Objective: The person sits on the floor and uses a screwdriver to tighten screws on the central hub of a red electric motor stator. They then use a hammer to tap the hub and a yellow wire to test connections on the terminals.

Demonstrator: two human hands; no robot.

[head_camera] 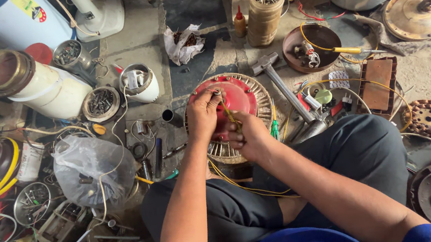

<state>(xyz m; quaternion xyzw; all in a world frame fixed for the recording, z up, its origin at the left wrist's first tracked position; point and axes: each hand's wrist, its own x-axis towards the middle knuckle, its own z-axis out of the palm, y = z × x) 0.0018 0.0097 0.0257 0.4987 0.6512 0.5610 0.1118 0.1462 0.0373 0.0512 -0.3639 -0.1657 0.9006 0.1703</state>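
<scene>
Head view: red motor cover sits on a ribbed metal fan housing on the floor, between the person's knees. Left hand closed, fingertips pinching at the cover's top edge. Right hand closed on yellow wires just below the left. Wires trail back under the right forearm. Judged step: dressing or threading the leads at the cover. Next move likely needs a steady pinch and slack in the wire. Hammer lies just right of the hands; clear plastic bag well left.
</scene>
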